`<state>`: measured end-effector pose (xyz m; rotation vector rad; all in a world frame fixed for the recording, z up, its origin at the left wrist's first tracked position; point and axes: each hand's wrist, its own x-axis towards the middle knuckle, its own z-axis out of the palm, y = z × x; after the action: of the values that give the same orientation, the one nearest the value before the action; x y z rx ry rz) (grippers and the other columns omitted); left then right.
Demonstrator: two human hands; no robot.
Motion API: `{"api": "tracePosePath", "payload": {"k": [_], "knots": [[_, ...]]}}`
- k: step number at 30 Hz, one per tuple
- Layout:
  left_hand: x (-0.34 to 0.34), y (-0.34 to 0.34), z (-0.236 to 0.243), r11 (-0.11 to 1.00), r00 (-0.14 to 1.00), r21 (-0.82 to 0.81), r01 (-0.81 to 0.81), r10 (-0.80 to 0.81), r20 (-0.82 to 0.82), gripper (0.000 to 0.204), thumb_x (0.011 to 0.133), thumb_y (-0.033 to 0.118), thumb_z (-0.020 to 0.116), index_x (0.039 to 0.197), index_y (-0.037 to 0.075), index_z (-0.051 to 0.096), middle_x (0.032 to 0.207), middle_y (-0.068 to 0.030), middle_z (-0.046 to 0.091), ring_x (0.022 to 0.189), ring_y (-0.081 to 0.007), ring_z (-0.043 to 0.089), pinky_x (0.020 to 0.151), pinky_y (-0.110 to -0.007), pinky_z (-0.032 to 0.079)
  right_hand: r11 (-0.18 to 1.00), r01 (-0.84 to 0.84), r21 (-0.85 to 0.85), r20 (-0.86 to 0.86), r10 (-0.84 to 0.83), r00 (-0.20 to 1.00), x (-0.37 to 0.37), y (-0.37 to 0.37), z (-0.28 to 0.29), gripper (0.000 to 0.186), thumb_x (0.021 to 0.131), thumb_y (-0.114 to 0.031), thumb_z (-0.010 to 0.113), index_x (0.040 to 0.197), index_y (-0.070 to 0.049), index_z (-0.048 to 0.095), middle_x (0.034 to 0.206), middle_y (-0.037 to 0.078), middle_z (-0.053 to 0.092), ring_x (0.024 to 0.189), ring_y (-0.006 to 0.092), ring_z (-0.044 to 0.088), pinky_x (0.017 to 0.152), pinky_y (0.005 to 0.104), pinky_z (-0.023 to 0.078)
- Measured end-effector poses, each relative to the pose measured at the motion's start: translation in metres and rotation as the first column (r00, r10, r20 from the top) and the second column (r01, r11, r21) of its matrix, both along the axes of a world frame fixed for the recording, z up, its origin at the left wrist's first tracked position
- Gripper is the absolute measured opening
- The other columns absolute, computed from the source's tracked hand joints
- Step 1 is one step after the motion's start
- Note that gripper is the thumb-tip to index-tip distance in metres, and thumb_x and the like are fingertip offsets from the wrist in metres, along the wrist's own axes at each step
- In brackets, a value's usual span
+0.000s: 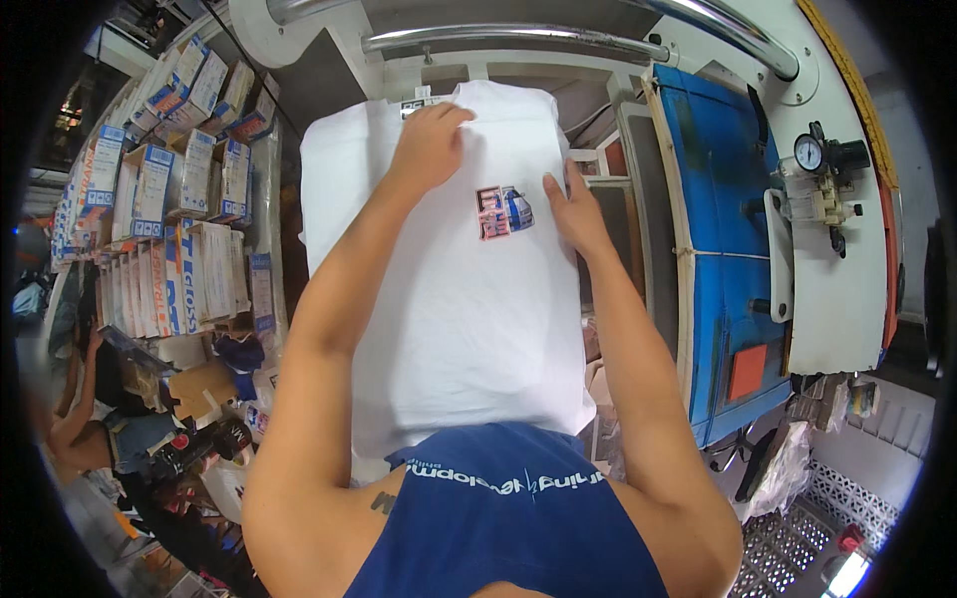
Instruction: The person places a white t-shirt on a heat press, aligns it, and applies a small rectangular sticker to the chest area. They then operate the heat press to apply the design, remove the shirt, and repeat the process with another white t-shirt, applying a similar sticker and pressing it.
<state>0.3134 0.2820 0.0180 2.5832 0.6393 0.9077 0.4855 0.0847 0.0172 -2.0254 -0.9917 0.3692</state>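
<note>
A white T-shirt [454,309] is spread flat in front of me, its collar end away from me. On its upper right is a small print [505,212] in red, black and blue. My left hand [436,140] rests by the collar, fingers loosely bent over the cloth, apparently holding nothing. A small dark and white label [411,106] shows beside it at the neckline. My right hand [578,211] lies along the shirt's right edge, thumb and forefinger apart; its other fingers are partly hidden.
Stacked white, blue and orange boxes [150,189] fill the left side. To the right stands a blue press panel [723,179] with a pressure gauge [808,152] beyond it. Chrome bars [518,38] cross the far side. Another person's arm [80,399] shows at the far left.
</note>
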Motion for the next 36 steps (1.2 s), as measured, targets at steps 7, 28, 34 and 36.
{"api": "tracePosePath", "payload": {"k": [7, 28, 34, 36], "knots": [[-0.103, -0.094, -0.008, 0.989, 0.99, -0.096, -0.108, 0.116, 0.08, 0.026, 0.082, -0.003, 0.059, 0.105, 0.006, 0.067, 0.11, -0.0107, 0.065, 0.11, -0.0341, 0.058, 0.099, -0.048, 0.043, 0.899, -0.398, -0.181, 0.49, 0.433, 0.756, -0.066, -0.062, -0.001, 0.05, 0.091, -0.026, 0.065, 0.132, 0.003, 0.056, 0.142, 0.022, 0.05, 0.136, 0.041, 0.042, 0.115, 0.0571, 0.029], [-0.07, -0.143, -0.014, 0.989, 0.967, 0.024, -0.143, 0.145, -0.209, 0.041, 0.094, 0.015, 0.058, 0.134, 0.007, 0.057, 0.144, -0.0072, 0.053, 0.138, -0.0319, 0.043, 0.116, -0.057, 0.028, 0.922, -0.335, -0.192, 0.578, 0.382, 0.721, -0.06, -0.045, -0.006, 0.048, 0.097, -0.029, 0.058, 0.136, -0.002, 0.056, 0.148, 0.013, 0.05, 0.14, 0.0368, 0.038, 0.12, 0.0523, 0.024], [-0.071, -0.142, -0.012, 0.989, 0.969, 0.025, -0.144, 0.147, -0.201, 0.042, 0.093, 0.016, 0.058, 0.134, 0.006, 0.057, 0.143, -0.0073, 0.053, 0.137, -0.0316, 0.043, 0.116, -0.057, 0.028, 0.925, -0.326, -0.198, 0.588, 0.378, 0.715, -0.063, -0.044, -0.002, 0.046, 0.095, -0.028, 0.059, 0.133, -0.002, 0.059, 0.143, 0.011, 0.054, 0.139, 0.0356, 0.04, 0.119, 0.0518, 0.025], [-0.07, -0.141, -0.013, 0.989, 0.968, 0.031, -0.142, 0.146, -0.204, 0.042, 0.093, 0.017, 0.058, 0.134, 0.005, 0.057, 0.142, -0.0076, 0.053, 0.137, -0.0315, 0.042, 0.116, -0.057, 0.028, 0.925, -0.322, -0.204, 0.58, 0.379, 0.722, -0.063, -0.044, 0.0, 0.045, 0.095, -0.028, 0.059, 0.133, -0.002, 0.059, 0.142, 0.011, 0.054, 0.138, 0.0354, 0.04, 0.119, 0.0518, 0.025]]}}
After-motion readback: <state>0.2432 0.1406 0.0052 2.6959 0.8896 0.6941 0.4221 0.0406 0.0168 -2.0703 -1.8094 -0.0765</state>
